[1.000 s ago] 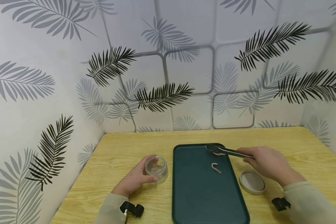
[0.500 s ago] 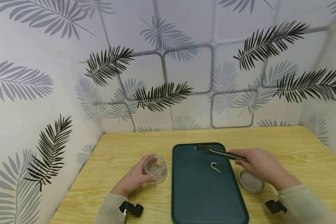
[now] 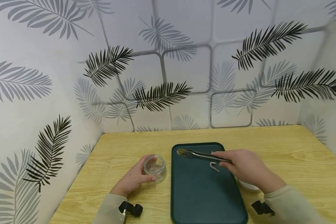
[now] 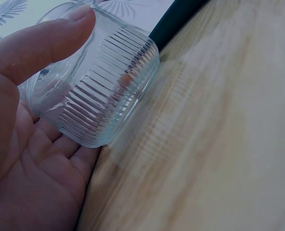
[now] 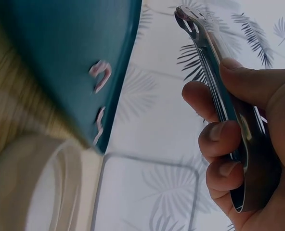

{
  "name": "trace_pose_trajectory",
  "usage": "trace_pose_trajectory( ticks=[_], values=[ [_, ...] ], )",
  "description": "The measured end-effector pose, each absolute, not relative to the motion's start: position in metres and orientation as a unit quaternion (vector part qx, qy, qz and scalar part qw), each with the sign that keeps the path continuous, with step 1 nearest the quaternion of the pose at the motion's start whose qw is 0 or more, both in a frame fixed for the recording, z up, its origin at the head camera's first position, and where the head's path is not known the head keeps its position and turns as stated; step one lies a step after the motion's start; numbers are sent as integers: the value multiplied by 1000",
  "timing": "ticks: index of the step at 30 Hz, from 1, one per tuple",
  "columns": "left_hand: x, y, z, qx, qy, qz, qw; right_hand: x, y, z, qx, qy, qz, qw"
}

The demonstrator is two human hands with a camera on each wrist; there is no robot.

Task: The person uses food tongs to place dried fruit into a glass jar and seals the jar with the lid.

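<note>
My left hand holds a small clear glass jar upright on the table, thumb on the near side. Small pale pieces show inside it. The ribbed glass wall fills much of the left wrist view. My right hand grips metal tongs, their slotted ends nearly together above the tray's far left corner. A small bit of something shows at the tips, too small to tell. On the dark green tray lies a curved pinkish strip. A second strip lies near the tray's edge, mostly hidden in the head view.
A round whitish lid lies right of the tray, partly covered by my right hand. The wooden table meets a leaf-patterned wall at its far edge. The jar stands just left of the tray.
My right hand has moved left with the tongs, whose tips passed from the tray's far right to its far left corner. The left hand and jar have stayed in place.
</note>
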State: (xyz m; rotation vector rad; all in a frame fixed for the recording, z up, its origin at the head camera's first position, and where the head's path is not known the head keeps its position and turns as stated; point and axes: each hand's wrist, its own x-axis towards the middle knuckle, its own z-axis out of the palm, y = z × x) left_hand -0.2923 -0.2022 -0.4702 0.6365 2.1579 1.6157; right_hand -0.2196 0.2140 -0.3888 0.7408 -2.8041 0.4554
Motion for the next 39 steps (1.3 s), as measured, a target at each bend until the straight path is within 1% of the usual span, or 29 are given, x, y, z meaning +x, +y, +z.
trace_pose_trajectory(
  ticks=[12,20,26,31,39],
  values=[
    [-291,-201,-471,225,765,573,187,-219,184,-381,291,-937,153,118],
    [-292,-201,-471,215,778,563,176,-222,159,-377,322,-924,159,133],
    [-291,-200,-472,205,777,569,176,-225,144,-379,320,-923,163,137],
    [-292,-201,-473,202,773,572,185,-224,137,-381,324,-923,152,139],
    [-292,-199,-471,204,775,570,178,-225,138,-379,324,-921,155,152]
  ],
)
